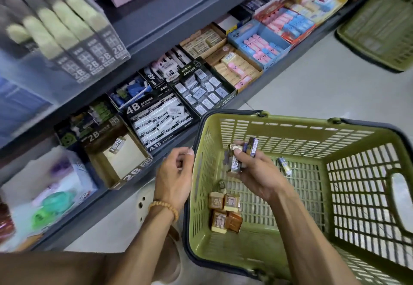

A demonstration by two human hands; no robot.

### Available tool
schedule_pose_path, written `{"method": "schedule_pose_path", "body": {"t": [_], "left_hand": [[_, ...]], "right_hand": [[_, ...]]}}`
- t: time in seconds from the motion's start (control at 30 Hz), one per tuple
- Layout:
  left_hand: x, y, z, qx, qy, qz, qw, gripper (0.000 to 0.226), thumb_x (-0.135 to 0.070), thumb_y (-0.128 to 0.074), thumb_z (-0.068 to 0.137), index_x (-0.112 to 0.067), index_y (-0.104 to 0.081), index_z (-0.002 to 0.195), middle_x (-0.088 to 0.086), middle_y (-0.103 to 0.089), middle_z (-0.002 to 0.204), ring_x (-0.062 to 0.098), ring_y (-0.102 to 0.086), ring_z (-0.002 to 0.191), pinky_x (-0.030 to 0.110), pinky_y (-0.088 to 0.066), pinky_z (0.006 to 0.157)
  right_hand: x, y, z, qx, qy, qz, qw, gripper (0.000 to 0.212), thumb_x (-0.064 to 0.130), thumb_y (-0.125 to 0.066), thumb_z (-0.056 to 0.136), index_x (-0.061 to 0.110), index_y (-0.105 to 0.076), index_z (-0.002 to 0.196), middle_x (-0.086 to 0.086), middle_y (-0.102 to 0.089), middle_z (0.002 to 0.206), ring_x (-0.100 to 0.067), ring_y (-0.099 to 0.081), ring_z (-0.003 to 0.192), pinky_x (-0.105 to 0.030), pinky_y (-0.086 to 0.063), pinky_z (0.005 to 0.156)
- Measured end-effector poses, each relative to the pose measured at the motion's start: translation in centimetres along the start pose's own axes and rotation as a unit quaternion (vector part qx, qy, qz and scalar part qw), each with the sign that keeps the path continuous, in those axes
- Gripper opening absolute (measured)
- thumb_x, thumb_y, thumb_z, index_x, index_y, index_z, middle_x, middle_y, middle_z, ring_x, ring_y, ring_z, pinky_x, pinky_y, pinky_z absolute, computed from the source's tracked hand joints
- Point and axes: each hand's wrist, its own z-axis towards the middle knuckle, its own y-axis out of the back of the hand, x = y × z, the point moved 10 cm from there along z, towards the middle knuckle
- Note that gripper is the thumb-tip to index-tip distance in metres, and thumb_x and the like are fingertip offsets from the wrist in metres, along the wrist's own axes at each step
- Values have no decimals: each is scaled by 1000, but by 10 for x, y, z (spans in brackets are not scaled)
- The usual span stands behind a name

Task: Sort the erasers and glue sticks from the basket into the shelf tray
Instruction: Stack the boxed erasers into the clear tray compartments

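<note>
- On the shelf at the left, the 2B tray stands nearly bare, with one eraser lying in its back corner.
- The left hand hovers just outside the basket's left wall, its fingers loosely curled and holding nothing.
- The green basket sits on the floor just below the shelf.
- Inside it, four brown erasers lie clustered near the left wall.
- The right hand is over the basket, fingers clamped on a bunch of 2B erasers.
- A small tube, maybe a glue stick, lies on the basket bottom just right of that hand.
- A second green basket stands on the floor, far right.
</note>
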Motion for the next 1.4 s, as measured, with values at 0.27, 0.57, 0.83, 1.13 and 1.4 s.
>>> {"method": "schedule_pose_path", "body": {"t": [0.27, 0.57, 0.83, 1.13, 1.4], "left_hand": [[-66, 36, -44, 10, -121, -49, 991, 34, -49, -70, 77, -36, -61, 107, -12, -62, 98, 2, -61, 87, 30, -56, 77], [-111, 77, -80, 3, -180, -93, 979, 33, -15, -79, 77, -42, -61, 86, -15, -67, 74, -1, -63, 70, 14, -52, 65], [-125, 126, -83, 26, -139, -257, 956, 24, -7, -69, 86, -25, -71, 102, 7, -70, 77, 11, -67, 68, 19, -51, 56], [-141, 167, -78, 14, -138, -226, 964, 7, -24, -63, 92, -21, -69, 90, -10, -67, 71, 4, -65, 61, 18, -45, 50], [-140, 186, -70, 62, -66, -338, 937, 9, -11, -57, 93, -8, -64, 89, 1, -67, 64, 15, -60, 60, 22, -38, 49]], "right_hand": [[54, -84, -63, 106, 86, 4, 991, 37, 10, -57, 88, 7, -53, 124, -22, -66, 109, -37, -63, 100, -56, -50, 90], [86, -145, -106, 40, 177, -25, 983, 20, 6, -51, 100, 10, -54, 119, -14, -55, 91, -27, -58, 79, -46, -53, 78], [99, -192, -124, 86, 213, -64, 971, 18, 15, -51, 101, 6, -55, 116, -24, -66, 97, -44, -64, 95, -51, -58, 81], [113, -240, -136, 110, 259, -123, 952, 8, 13, -55, 99, 10, -61, 104, -23, -69, 96, -39, -69, 90, -46, -57, 73], [118, -274, -140, 190, 249, -99, 945, 10, 12, -60, 88, 9, -62, 97, -12, -65, 81, -22, -61, 72, -36, -53, 68]]}}
